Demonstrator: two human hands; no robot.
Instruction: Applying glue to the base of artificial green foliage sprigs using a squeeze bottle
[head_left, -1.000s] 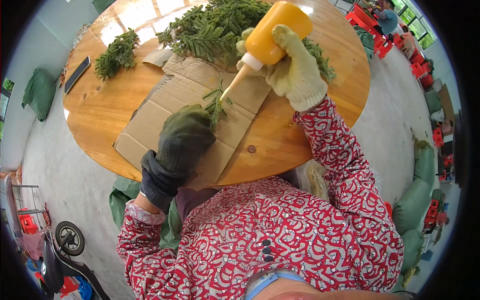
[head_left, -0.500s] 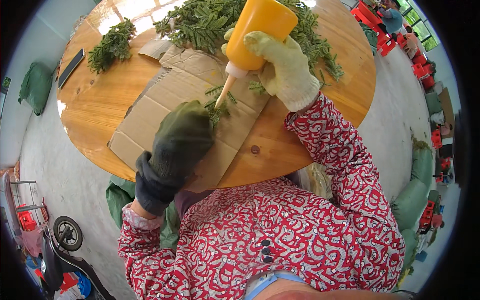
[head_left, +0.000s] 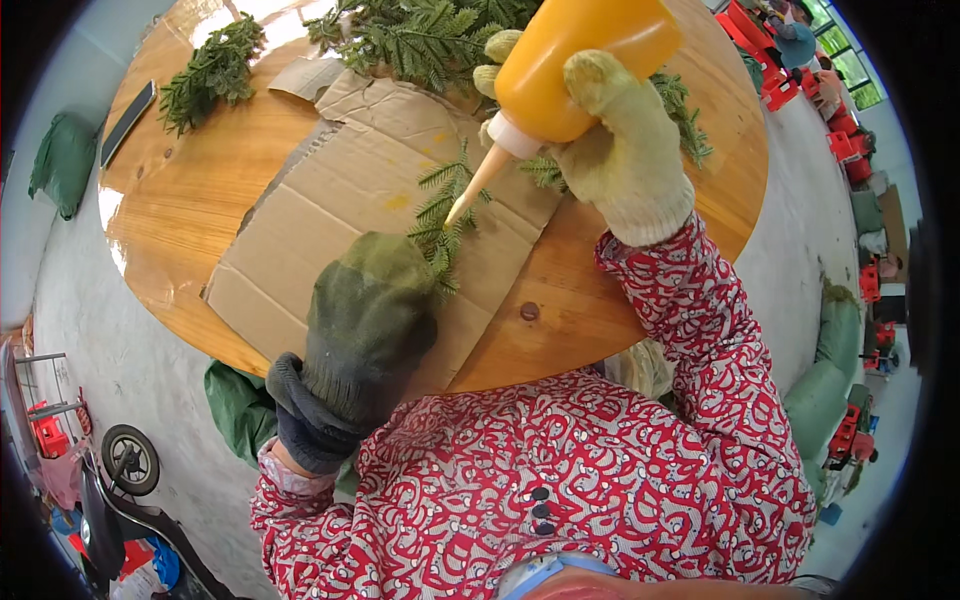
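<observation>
My right hand (head_left: 628, 150), in a cream knit glove, is wrapped round an orange squeeze bottle (head_left: 590, 65) tipped downward. The bottle's long pale nozzle points down to the left, its tip at a green fir-like sprig (head_left: 436, 215). My left hand (head_left: 370, 300), in a dark glove with a greenish back, is closed at the sprig's lower end; its fingertips are mostly hidden under the hand. Beneath the sprig lies a flat piece of brown cardboard (head_left: 320, 210) with yellowish stains. Another small sprig (head_left: 543, 172) shows beneath the bottle, near my right hand.
The round wooden table (head_left: 175, 235) bears a heap of green sprigs (head_left: 420, 45) at the far side and a smaller bundle (head_left: 212, 78) at the far left. A dark flat phone-like object (head_left: 128, 125) lies by the left edge. Green sacks (head_left: 62, 165) stand on the floor.
The bottle and my right hand have shifted right and slightly up in view. More of the sprig shows beyond my left hand, with the nozzle tip still at it. The view itself has moved slightly.
</observation>
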